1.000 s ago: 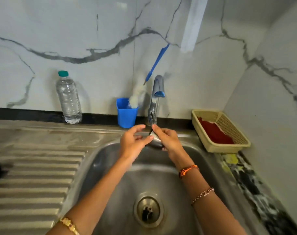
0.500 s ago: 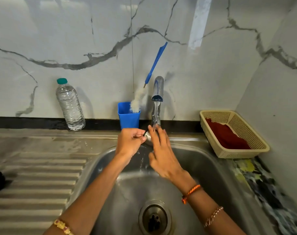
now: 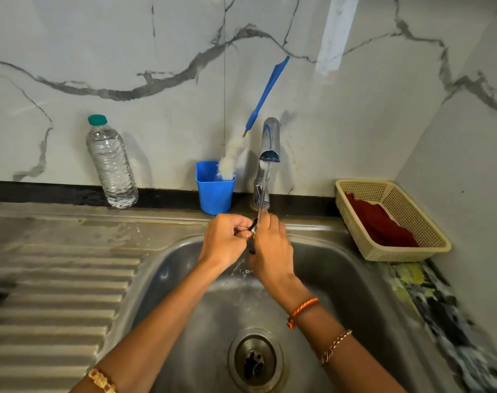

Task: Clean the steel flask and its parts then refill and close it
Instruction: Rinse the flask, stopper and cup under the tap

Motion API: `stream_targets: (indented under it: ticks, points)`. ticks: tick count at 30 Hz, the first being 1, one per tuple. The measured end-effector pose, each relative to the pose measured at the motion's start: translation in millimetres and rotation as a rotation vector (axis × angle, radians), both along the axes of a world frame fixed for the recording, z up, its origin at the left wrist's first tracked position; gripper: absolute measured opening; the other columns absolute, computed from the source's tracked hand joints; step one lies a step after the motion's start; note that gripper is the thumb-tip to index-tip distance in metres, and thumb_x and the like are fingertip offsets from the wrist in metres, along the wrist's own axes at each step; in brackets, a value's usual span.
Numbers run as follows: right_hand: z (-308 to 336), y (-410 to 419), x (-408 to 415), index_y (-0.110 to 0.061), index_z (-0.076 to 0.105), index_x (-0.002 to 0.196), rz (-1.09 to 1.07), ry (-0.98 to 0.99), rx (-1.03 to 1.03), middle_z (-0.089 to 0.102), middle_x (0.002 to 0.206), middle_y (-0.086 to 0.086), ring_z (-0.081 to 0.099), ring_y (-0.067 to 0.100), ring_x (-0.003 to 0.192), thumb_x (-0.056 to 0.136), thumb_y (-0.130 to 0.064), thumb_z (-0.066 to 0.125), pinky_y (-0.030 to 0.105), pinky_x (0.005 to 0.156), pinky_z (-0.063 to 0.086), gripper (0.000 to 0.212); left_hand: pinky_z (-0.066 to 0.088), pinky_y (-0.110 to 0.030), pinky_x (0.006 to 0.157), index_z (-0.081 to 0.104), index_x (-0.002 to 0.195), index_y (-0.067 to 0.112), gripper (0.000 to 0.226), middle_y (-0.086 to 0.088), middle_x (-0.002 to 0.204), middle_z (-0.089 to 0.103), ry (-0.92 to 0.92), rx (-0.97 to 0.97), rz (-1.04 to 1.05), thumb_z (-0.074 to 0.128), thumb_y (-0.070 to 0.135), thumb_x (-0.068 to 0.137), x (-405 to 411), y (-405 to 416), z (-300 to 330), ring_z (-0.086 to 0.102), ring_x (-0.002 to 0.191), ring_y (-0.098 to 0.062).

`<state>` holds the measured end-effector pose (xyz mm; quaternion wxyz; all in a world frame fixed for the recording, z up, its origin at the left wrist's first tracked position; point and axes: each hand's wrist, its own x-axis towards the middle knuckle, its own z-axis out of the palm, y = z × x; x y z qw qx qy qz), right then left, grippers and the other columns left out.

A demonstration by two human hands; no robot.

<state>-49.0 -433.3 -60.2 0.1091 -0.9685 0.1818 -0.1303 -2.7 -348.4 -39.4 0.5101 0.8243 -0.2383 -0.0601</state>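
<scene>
— While the tap [image 3: 269,143] runs, what are the hands doing?

— Both are up under the stream, over the back edge of the steel sink [image 3: 168,268]. The left hand [image 3: 227,239] has its fingers curled, pinching a thin black ring [image 3: 252,235], a seal by the look of it. The right hand [image 3: 271,248] is pressed right against it, fingers folded round the same black piece from the other side.

— Any sign of the flask itself?

— Not from where I stand. Only that small dark part shows between the two hands, and most of it is hidden by the fingers. Water splashes off below the hands into the basin, above the drain [image 3: 254,360].

— And around the sink?

— A clear water bottle [image 3: 111,165] with a green cap stands against the marble wall to the left. A blue cup [image 3: 214,191] just beside the tap holds a bottle brush [image 3: 233,160], its blue handle leaning toward the wall. To the right, a beige basket [image 3: 428,219] holds a dark red cloth [image 3: 379,225].
</scene>
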Motion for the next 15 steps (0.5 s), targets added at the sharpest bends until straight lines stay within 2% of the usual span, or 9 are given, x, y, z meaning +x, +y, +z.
stream_targets:
  ticks: [1,4,5,6,7,10,11,13,15]
  points:
    - [5,-6,1,-0.007,0.038,0.130,0.019,0.019,0.106,0.051,0.122,0.011,0.051,0.027,0.112,0.073,-0.013,0.072,0.035,0.090,0.046,0.067,0.052,-0.032,0.076,0.071,0.083,0.002,0.020,-0.014,0.082,0.071,-0.007,0.023,-0.029,0.056,-0.011,0.080,0,3,-2,0.066,0.082,-0.025]
    - [23,-39,10,-0.004,0.060,0.100,0.170,0.196,0.793,0.065,0.088,0.007,0.062,0.019,0.078,0.057,-0.005,0.082,0.037,0.071,0.056,0.049,0.050,-0.020,0.070,0.071,0.089,0.013,0.027,-0.003,0.084,0.070,0.009,-0.013,-0.098,0.056,-0.010,0.082,1,11,-4,0.064,0.080,-0.013]
    - [25,-46,11,-0.003,0.061,0.095,0.219,0.239,0.932,0.064,0.083,0.006,0.061,0.017,0.073,0.056,0.001,0.080,0.033,0.066,0.056,0.043,0.049,-0.018,0.068,0.070,0.091,0.015,0.028,-0.001,0.083,0.069,0.013,-0.042,-0.109,0.057,-0.009,0.083,0,12,-3,0.063,0.078,-0.010]
    - [26,-46,12,-0.003,0.061,0.093,0.214,0.250,0.962,0.064,0.082,0.006,0.061,0.017,0.072,0.056,0.003,0.080,0.031,0.063,0.055,0.042,0.049,-0.017,0.067,0.069,0.091,0.015,0.028,-0.001,0.082,0.069,0.005,-0.055,-0.106,0.056,-0.008,0.084,0,12,-2,0.062,0.077,-0.008]
    - [23,-42,14,-0.004,0.060,0.094,0.157,0.212,0.914,0.064,0.084,0.006,0.061,0.019,0.075,0.055,0.000,0.081,0.032,0.065,0.055,0.044,0.048,-0.017,0.068,0.069,0.092,0.011,0.025,-0.003,0.084,0.069,-0.016,-0.059,-0.095,0.056,-0.009,0.084,0,11,-3,0.061,0.077,-0.009]
    - [13,-18,17,-0.009,0.051,0.115,-0.137,-0.039,0.509,0.060,0.102,0.006,0.059,0.024,0.095,0.058,-0.017,0.081,0.036,0.082,0.053,0.065,0.046,-0.017,0.074,0.068,0.097,0.004,0.023,-0.009,0.093,0.069,-0.068,-0.057,-0.047,0.053,-0.008,0.086,2,7,-4,0.061,0.086,-0.015]
    - [10,-11,16,-0.010,0.047,0.121,-0.162,-0.107,0.432,0.058,0.109,0.008,0.058,0.026,0.101,0.061,-0.019,0.079,0.038,0.085,0.051,0.068,0.045,-0.016,0.074,0.068,0.099,0.004,0.023,-0.007,0.093,0.068,-0.080,-0.054,-0.051,0.052,-0.007,0.087,2,6,-4,0.061,0.086,-0.014]
    - [7,-7,14,-0.009,0.043,0.125,-0.152,-0.168,0.401,0.055,0.115,0.011,0.056,0.029,0.105,0.066,-0.017,0.077,0.041,0.087,0.050,0.068,0.045,-0.014,0.073,0.068,0.100,0.005,0.020,-0.003,0.091,0.066,-0.103,-0.061,-0.054,0.054,-0.002,0.088,-1,4,-5,0.060,0.085,-0.012]
    - [8,-7,15,-0.008,0.045,0.119,-0.139,-0.132,0.420,0.058,0.108,0.011,0.058,0.028,0.099,0.068,-0.019,0.076,0.040,0.083,0.052,0.061,0.047,-0.016,0.071,0.070,0.097,0.006,0.015,-0.003,0.089,0.068,-0.084,-0.099,-0.009,0.059,0.003,0.086,-5,3,-7,0.061,0.082,-0.012]
